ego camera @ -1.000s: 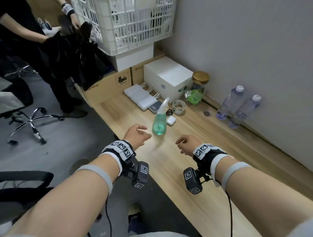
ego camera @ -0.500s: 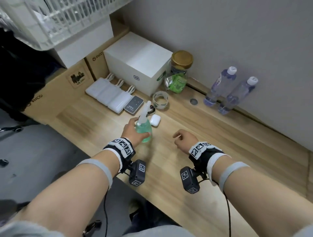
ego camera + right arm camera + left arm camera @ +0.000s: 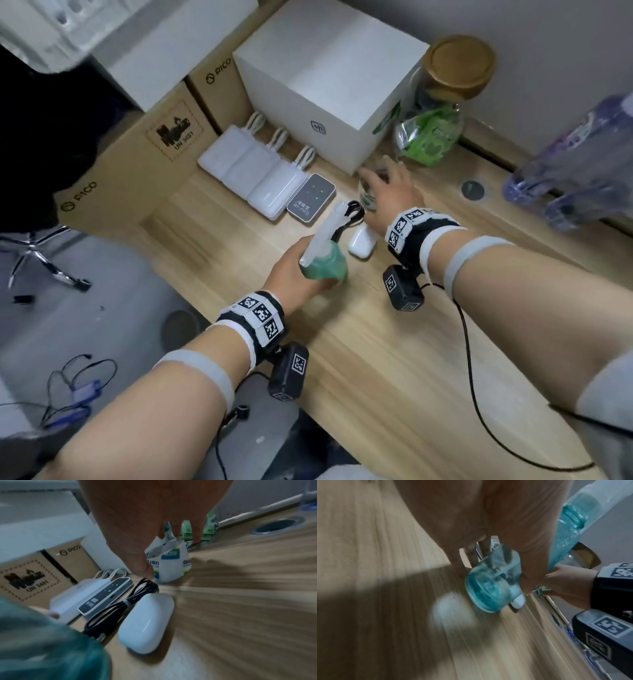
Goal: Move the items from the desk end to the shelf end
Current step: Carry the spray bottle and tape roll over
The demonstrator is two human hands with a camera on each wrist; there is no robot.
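Observation:
My left hand (image 3: 308, 274) grips a green spray bottle (image 3: 323, 263) round its body. The left wrist view shows the bottle's base (image 3: 488, 588) tilted just above the desk (image 3: 376, 359). My right hand (image 3: 376, 192) reaches over a tape roll (image 3: 171, 566) in front of the white box (image 3: 329, 78). Its thumb is at the roll's left side and its straight fingers are behind it; I cannot tell whether they touch. A white earbud case (image 3: 361, 241) and a coiled black cable (image 3: 120, 607) lie between the two hands.
Three white power banks (image 3: 253, 171) and a dark flat device (image 3: 311, 198) lie left of the tape. A gold-lidded jar (image 3: 438, 113) and water bottles (image 3: 575, 164) stand along the wall. Cardboard boxes (image 3: 137, 161) close off the desk's far end. A cable hole (image 3: 472, 189) is set in the desk.
My left hand took hold of the spray bottle and tipped it up off the desk. My right hand moved forward from the desk's middle to the tape roll.

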